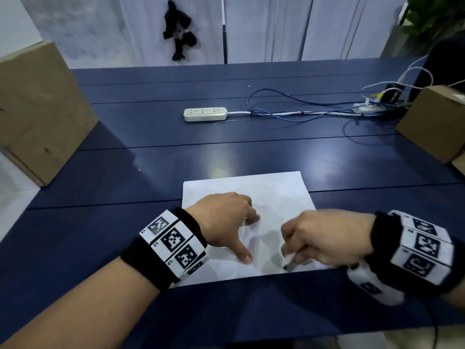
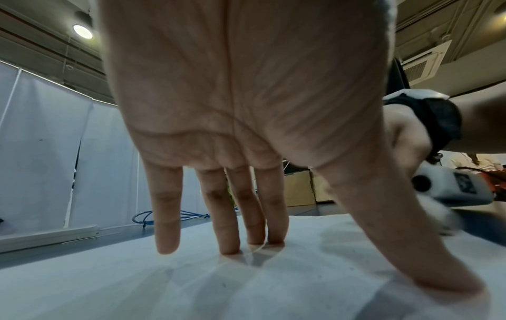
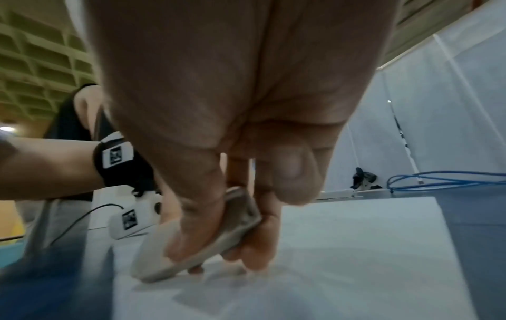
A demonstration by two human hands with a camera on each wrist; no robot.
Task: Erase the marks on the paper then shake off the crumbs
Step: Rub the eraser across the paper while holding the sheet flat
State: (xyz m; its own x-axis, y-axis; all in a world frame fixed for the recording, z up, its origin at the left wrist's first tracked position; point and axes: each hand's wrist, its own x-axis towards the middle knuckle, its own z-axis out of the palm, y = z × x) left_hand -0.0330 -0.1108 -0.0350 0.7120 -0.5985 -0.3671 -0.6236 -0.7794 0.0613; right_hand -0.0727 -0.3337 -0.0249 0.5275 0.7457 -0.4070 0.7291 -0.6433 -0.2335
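Observation:
A white sheet of paper (image 1: 276, 195) lies on the blue table (image 1: 125, 222) near its front edge. My left hand (image 1: 226, 222) rests on the paper (image 2: 246, 281) with straight, spread fingers (image 2: 227, 216) and thumb pressing it flat. My right hand (image 1: 309, 240) pinches a worn grey-white eraser (image 3: 197, 244) between thumb and fingers, its lower end touching the paper (image 3: 356, 249) close to the near edge. In the head view only the eraser's tip (image 1: 290, 265) shows below the fingers. No marks can be made out on the paper.
A white power strip (image 1: 205, 114) with white and blue cables (image 1: 289, 109) lies across the middle of the table. Cardboard boxes stand at the left (image 1: 37, 109) and right (image 1: 435, 122). White curtains hang behind.

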